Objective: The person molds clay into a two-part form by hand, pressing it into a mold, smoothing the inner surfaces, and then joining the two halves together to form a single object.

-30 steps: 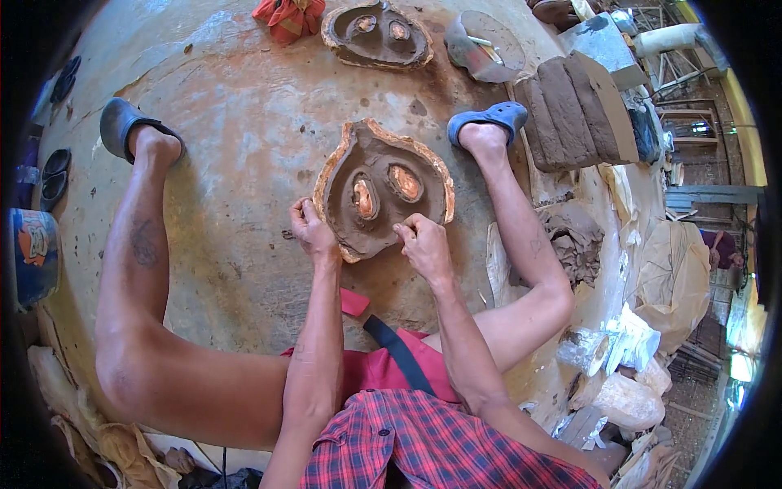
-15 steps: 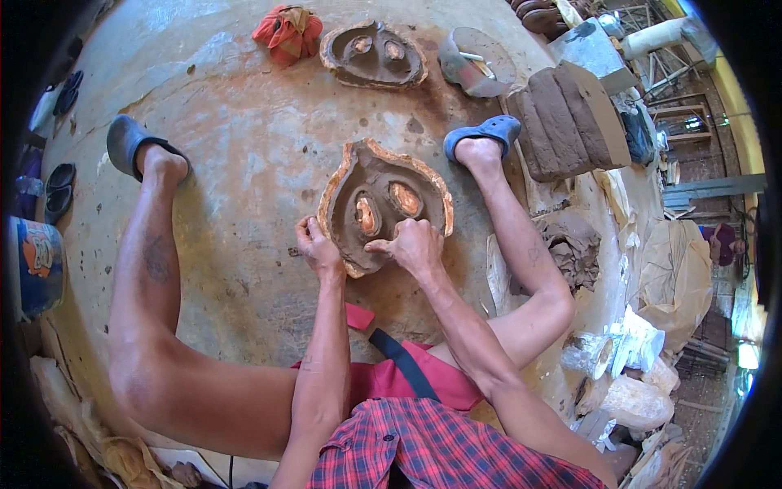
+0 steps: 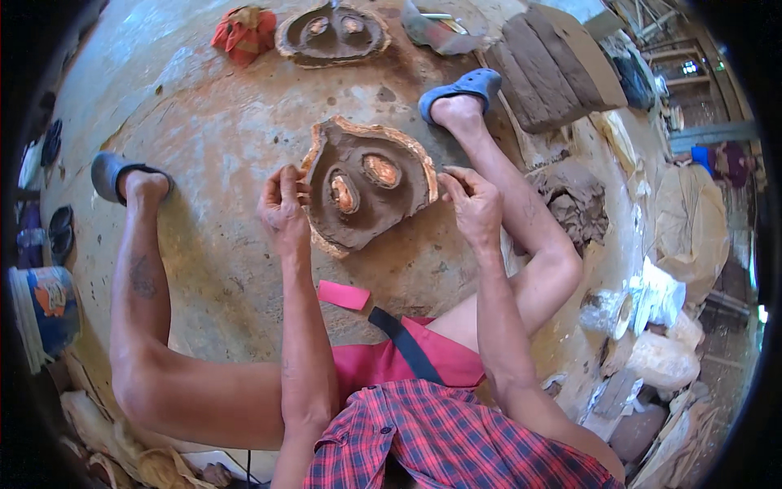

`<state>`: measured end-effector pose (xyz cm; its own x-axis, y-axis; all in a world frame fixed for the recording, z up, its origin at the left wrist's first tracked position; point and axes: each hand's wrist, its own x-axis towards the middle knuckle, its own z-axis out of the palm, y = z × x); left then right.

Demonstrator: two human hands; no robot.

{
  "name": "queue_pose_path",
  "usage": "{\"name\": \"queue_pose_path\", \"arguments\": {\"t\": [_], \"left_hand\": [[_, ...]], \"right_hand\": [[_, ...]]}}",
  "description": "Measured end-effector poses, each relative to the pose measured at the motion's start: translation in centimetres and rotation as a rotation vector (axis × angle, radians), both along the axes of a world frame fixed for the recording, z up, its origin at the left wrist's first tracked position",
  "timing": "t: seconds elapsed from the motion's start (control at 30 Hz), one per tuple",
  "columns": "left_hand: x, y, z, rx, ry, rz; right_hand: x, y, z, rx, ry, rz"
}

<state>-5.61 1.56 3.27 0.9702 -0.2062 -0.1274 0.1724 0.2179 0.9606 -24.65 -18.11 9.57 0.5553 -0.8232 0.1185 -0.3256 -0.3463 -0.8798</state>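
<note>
Clay-lined mould (image 3: 380,218), one, on the floor (image 3: 236,269) between the legs, set a little toward twelve o'clock from the middle of the view. Risks, as judged: the rim (image 3: 430,173) may be chipped or cracked if it is pressed unevenly from the two sides; the mould may be slewed round on the floor if one side is pushed harder; the grey lining (image 3: 358,232) may be dented or thinned by a stray fingertip, most likely at four to six o'clock, where the clay is carried out to the edge. By the left hand (image 3: 286,202), fingers bent, the rim is met at nine o'clock; whether it is gripped cannot be told. By the right hand (image 3: 472,200), thumb and forefinger brought close together, the rim is approached at three o'clock; contact, or anything pinched, cannot be made out. Appearance: irregular outline, drawn to a point at eleven o'clock; rim rough, orange-tan; lining dark, smooth-looking, moist in appearance. Two orange ovals (image 3: 381,171) are ringed by raised clay, one near nine o'clock, one near one. A similar mould (image 3: 287,49) is placed beyond, between eleven and twelve; clay slabs (image 3: 542,73) are stacked toward two.
</note>
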Motion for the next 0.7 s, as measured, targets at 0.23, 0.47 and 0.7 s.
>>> {"name": "queue_pose_path", "arguments": {"t": [0.23,0.47,0.7], "left_hand": [[-5.3,-3.9,6.1,0.038,0.089,-0.653],[-5.9,-7.0,11.8,0.233,0.006,-0.804],[-2.1,-1.5,3.3,0.433,0.05,-0.147]], "right_hand": [[2.6,1.7,4.4,-0.355,-0.168,0.41],[0.0,-0.9,5.4,-0.165,-0.244,0.35],[-5.1,-2.7,-1.2,-0.036,-0.079,-0.036]]}}
